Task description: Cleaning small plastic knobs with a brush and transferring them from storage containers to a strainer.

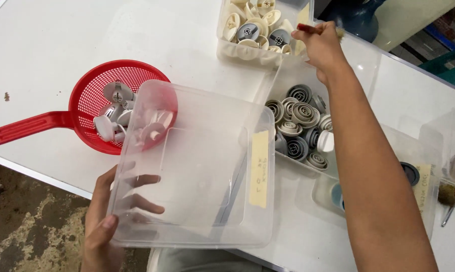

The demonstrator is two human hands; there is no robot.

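Note:
My left hand (104,221) grips the near left corner of an empty clear plastic tub (197,166), held tilted above the table edge; a strip of tape with writing is stuck on its side. My right hand (320,48) reaches far across the table and pinches a small brush with a red handle (308,28) beside a clear bin of cream and grey knobs (252,27). Under my right forearm lies another clear bin with grey ribbed knobs (300,123).
A red plastic strainer (86,100) with a long handle holds several white and grey knobs at the left. At the right stand more clear tubs (419,176), one with a dark round part. The white table's edge (31,174) runs near my left hand, floor below.

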